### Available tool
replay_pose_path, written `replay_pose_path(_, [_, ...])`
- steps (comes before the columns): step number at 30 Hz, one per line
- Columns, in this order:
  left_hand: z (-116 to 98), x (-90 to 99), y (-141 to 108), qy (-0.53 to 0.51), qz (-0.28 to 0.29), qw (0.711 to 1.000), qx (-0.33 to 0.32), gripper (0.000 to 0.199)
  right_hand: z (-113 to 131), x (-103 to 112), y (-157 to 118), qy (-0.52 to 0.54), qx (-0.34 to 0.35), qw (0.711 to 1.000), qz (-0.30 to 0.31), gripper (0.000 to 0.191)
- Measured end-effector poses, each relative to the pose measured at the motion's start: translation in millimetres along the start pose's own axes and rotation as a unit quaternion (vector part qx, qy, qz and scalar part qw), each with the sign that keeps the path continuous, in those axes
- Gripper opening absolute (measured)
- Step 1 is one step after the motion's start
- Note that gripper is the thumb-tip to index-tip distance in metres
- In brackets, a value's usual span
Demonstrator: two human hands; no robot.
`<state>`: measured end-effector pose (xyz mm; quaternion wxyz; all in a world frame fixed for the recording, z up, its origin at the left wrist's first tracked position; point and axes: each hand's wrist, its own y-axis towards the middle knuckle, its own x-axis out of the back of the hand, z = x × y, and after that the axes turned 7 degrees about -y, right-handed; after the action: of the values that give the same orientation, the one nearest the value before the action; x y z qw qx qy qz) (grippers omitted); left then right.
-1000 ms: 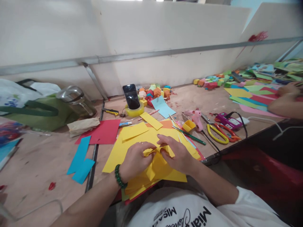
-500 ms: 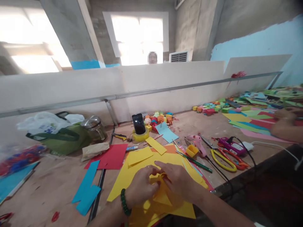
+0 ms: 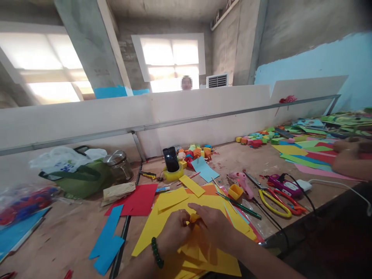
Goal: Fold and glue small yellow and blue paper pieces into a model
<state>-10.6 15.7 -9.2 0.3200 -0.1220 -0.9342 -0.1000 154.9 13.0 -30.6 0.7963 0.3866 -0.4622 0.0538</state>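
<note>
My left hand point(image 3: 176, 229), with a green bead bracelet point(image 3: 157, 252) at the wrist, is closed on a small folded piece of yellow paper point(image 3: 195, 217). My right hand point(image 3: 213, 224) pinches the same piece from the other side. Fingers cover most of the piece, so its full shape is hidden. Both hands hover over a pile of yellow paper sheets point(image 3: 145, 236). A small yellow paper box point(image 3: 235, 191) stands beyond my right hand, close to a green pen point(image 3: 247, 209) and a pink glue gun point(image 3: 242, 182).
Scissors with yellow and red handles point(image 3: 274, 203) and a purple power strip point(image 3: 285, 186) lie to the right. A phone point(image 3: 171, 159) leans in a tape roll point(image 3: 173, 173). Red paper point(image 3: 142, 199) and blue strips point(image 3: 107, 236) lie left. At far right, another person's hand point(image 3: 348, 155) rests over coloured paper.
My fingers have closed in further around the yellow paper piece, and its open loop no longer shows. The camera view has tilted slightly upward.
</note>
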Motion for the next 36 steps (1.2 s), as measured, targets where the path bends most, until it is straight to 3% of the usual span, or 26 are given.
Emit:
replay_pose_path(3, [2, 5.0, 5, -0.039, -0.018, 0.998, -0.042, 0.021, 7, 6, 1, -0.024, 0.019, 0.994, -0.107, 0.022])
replay_pose_path(5, [3, 8.3, 7, -0.052, -0.06, 0.995, -0.056, 0.023, 15, 11, 0, -0.044, 0.046, 0.991, -0.121, 0.014])
replay_pose_path(8, [9, 9.3, 9, -0.046, -0.119, 0.99, -0.064, 0.027, 26, 12, -2, -0.054, 0.032, 0.997, -0.052, 0.007])
replay_pose_path(12, [15, 5.2, 9, -0.04, -0.141, 0.986, -0.079, 0.034, 28, -1, -6, 0.013, -0.066, 0.996, 0.057, 0.034])
replay_pose_path(15, [17, 3.1, 10, -0.036, -0.148, 0.984, -0.089, 0.033, 23, -13, -7, 0.045, -0.108, 0.99, 0.075, 0.041])
replay_pose_path(17, [16, 3.1, 10, -0.035, -0.154, 0.984, -0.087, 0.032, 21, -17, -8, 0.039, -0.064, 0.996, 0.042, 0.03])
replay_pose_path(19, [14, 4.1, 11, -0.03, -0.158, 0.984, -0.076, 0.03, 22, -16, -8, 0.027, 0.021, 0.999, -0.018, 0.021])
replay_pose_path(22, [9, 6.6, 13, -0.014, -0.161, 0.985, -0.065, 0.029, 27, -8, -8, 0.025, 0.106, 0.991, -0.084, 0.023])
replay_pose_path(27, [4, 8.7, 14, -0.033, -0.148, 0.988, -0.043, 0.03, 36, 2, -12, 0.034, 0.162, 0.985, -0.055, 0.029])
replay_pose_path(31, [11, 9.2, 16, -0.062, -0.129, 0.989, -0.02, 0.026, 35, 4, -20, 0.068, 0.205, 0.976, -0.007, 0.021])
replay_pose_path(33, [15, 9.9, 16, -0.075, -0.121, 0.99, -0.012, 0.025, 32, 9, -24, 0.109, 0.167, 0.98, 0.005, 0.014])
replay_pose_path(36, [16, 10.1, 14, -0.083, -0.112, 0.99, -0.013, 0.023, 20, 17, -22, 0.134, -0.013, 0.99, -0.042, 0.025])
